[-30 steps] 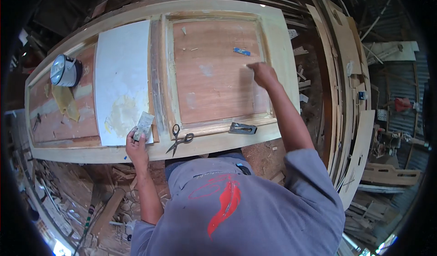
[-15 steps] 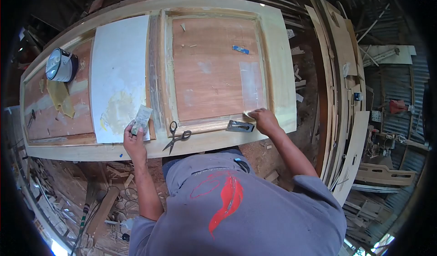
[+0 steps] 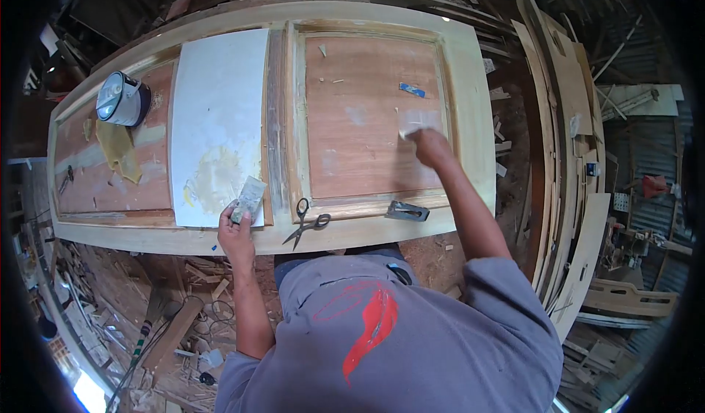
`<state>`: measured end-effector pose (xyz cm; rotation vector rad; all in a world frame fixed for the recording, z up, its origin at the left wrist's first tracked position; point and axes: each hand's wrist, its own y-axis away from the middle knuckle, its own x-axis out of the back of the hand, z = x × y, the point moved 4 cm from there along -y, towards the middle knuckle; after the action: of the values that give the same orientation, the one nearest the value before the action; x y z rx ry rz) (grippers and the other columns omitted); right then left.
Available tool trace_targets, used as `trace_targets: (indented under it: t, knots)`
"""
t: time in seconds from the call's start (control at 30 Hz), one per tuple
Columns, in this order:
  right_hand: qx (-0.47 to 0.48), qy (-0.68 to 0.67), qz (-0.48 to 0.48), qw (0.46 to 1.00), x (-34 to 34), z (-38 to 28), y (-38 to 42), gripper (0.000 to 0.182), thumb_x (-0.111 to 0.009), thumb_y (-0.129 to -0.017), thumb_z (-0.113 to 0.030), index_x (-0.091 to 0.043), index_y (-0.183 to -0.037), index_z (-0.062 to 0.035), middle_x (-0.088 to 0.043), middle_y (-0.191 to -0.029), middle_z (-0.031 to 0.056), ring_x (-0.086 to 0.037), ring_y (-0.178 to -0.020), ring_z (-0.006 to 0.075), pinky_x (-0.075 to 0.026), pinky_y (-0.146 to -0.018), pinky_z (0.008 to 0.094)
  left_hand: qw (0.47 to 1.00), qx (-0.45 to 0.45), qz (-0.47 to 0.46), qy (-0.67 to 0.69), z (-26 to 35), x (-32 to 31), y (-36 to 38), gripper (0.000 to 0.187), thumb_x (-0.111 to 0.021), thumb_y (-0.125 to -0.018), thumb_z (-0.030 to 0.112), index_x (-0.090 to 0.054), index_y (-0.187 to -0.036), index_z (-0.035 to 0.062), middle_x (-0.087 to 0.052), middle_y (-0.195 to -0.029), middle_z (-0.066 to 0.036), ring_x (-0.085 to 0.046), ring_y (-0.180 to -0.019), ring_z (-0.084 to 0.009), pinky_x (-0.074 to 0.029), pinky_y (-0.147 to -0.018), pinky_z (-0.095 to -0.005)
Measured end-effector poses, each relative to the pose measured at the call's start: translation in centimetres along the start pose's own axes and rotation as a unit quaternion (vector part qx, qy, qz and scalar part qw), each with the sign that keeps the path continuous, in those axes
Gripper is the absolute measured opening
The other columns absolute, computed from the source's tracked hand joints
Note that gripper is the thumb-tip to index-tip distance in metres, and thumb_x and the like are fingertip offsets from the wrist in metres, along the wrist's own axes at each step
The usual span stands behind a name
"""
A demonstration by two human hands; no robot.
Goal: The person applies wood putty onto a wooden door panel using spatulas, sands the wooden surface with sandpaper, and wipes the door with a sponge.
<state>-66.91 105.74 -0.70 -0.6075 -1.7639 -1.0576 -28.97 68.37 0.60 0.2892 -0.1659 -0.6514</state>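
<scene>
My left hand [image 3: 236,233] is closed around a flat, putty-smeared scraper [image 3: 251,191], held over the lower right corner of the white sheet [image 3: 220,104]. Above the right recessed panel [image 3: 352,156] of the wooden door, my right hand [image 3: 432,149] is blurred, its fingers pinched on a small pale piece [image 3: 403,135] whose kind I cannot make out. Below that hand, a dark metal plane-like tool [image 3: 407,211] with a slot lies on the door's edge. Black scissors [image 3: 304,224] rest between my two hands. A blue strip [image 3: 412,90] sits higher on the panel.
A paint can [image 3: 122,100] stands on the left panel, with a yellowish sheet [image 3: 119,148] beside it. Long boards [image 3: 551,156] lean along the right side. Wood scraps [image 3: 213,273] litter the floor under the door. Small chips [image 3: 323,50] lie on the right panel.
My right hand has moved up from the panel's lower right corner to over its middle right, still pinching the pale piece. The left hand keeps its hold. The whole view has shifted slightly.
</scene>
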Motion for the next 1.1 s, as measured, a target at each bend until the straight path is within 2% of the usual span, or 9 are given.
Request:
trace_targets:
  t: [0.17,0.27,0.37,0.43,0.47,0.5,0.7,0.87,1.1]
  knots:
    - [0.035,0.018,-0.067,0.997,-3.1,-1.8,11.4,0.046,-0.057,-0.079,0.002,-0.077,-0.117,-0.0134,-0.073,-0.113,0.0172,-0.068,-0.107,0.037,-0.054,-0.097,0.0455,0.999,0.002,-0.032,0.013,0.6,-1.6,-1.3,0.04,-0.066,-0.097,-0.001,-0.052,-0.134,-0.0075,-0.063,-0.122,-0.014,-0.064,-0.108,-0.0168,-0.057,-0.09,-0.0302]
    - [-0.011,-0.001,-0.115,0.993,-1.5,-2.4,13.4,0.044,-0.055,-0.082,0.001,-0.077,-0.118,-0.0143,-0.073,-0.114,0.0184,-0.068,-0.107,0.0375,-0.054,-0.095,0.0463,0.999,-0.002,-0.042,0.017,0.7,-1.8,-1.8,0.04,-0.066,-0.097,-0.001,-0.053,-0.134,-0.0075,-0.063,-0.121,-0.014,-0.064,-0.108,-0.0167,-0.057,-0.09,-0.0297]
    - [-0.084,-0.065,-0.034,0.994,-1.5,1.7,8.0,0.04,-0.054,-0.089,-0.007,-0.076,-0.121,-0.0159,-0.073,-0.11,0.0211,-0.07,-0.102,0.04,-0.056,-0.09,0.0483,0.999,-0.004,-0.038,0.011,0.8,-1.6,-2.0,0.04,-0.067,-0.097,0.0,-0.053,-0.134,-0.0073,-0.064,-0.121,-0.013,-0.064,-0.108,-0.0162,-0.056,-0.089,-0.0293]
    - [-0.085,-0.071,0.031,0.993,2.6,2.1,3.2,0.038,-0.052,-0.091,-0.008,-0.076,-0.119,-0.0166,-0.073,-0.11,0.0214,-0.07,-0.101,0.0401,-0.056,-0.086,0.0502,1.0,0.002,-0.029,0.006,0.8,-1.3,-1.3,0.042,-0.069,-0.096,0.002,-0.054,-0.134,-0.0068,-0.064,-0.121,-0.013,-0.064,-0.106,-0.0154,-0.056,-0.088,-0.0299]
    - [-0.095,-0.034,0.047,0.994,4.2,2.3,0.7,0.033,-0.058,-0.093,-0.011,-0.076,-0.12,-0.0191,-0.073,-0.107,0.0216,-0.07,-0.098,0.042,-0.057,-0.085,0.0478,1.0,0.003,-0.023,0.006,0.8,-1.1,-1.0,0.042,-0.069,-0.096,0.002,-0.053,-0.134,-0.0069,-0.064,-0.121,-0.013,-0.064,-0.106,-0.0156,-0.056,-0.088,-0.0298]
    - [-0.086,-0.038,0.077,0.993,5.8,1.7,-1.0,0.039,-0.054,-0.086,-0.005,-0.076,-0.118,-0.0143,-0.073,-0.109,0.0215,-0.071,-0.1,0.0396,-0.056,-0.087,0.0501,1.0,0.002,-0.017,0.007,0.8,-1.0,-0.7,0.042,-0.069,-0.096,0.002,-0.053,-0.134,-0.007,-0.064,-0.121,-0.013,-0.064,-0.107,-0.0157,-0.056,-0.088,-0.0297]
    - [-0.108,-0.038,0.072,0.991,3.1,3.3,-5.1,0.043,-0.056,-0.082,-0.002,-0.076,-0.117,-0.0144,-0.073,-0.111,0.0209,-0.071,-0.102,0.0392,-0.056,-0.089,0.0494,1.0,0.0,0.02,0.004,-0.1,0.3,0.7,0.043,-0.067,-0.097,0.001,-0.052,-0.136,-0.0078,-0.064,-0.122,-0.014,-0.064,-0.108,-0.0165,-0.056,-0.09,-0.0297]
    - [-0.068,-0.014,0.014,0.998,-0.8,-4.7,1.4,0.041,-0.061,-0.083,-0.008,-0.074,-0.122,-0.0143,-0.073,-0.109,0.0195,-0.069,-0.104,0.0378,-0.055,-0.092,0.0473,1.0,0.016,0.004,0.006,-1.4,0.1,-0.1,0.043,-0.067,-0.097,0.0,-0.052,-0.136,-0.0081,-0.063,-0.123,-0.015,-0.064,-0.108,-0.0166,-0.055,-0.091,-0.0302]
    - [0.094,-0.018,-0.017,0.995,-5.0,-11.9,11.9,0.035,-0.061,-0.079,-0.003,-0.074,-0.111,-0.0095,-0.073,-0.109,0.0181,-0.068,-0.099,0.0385,-0.055,-0.087,0.0501,1.0,-0.003,-0.001,0.013,1.5,-0.9,-1.5,0.041,-0.067,-0.097,0.0,-0.052,-0.135,-0.0081,-0.063,-0.123,-0.015,-0.064,-0.107,-0.0171,-0.056,-0.089,-0.0303]
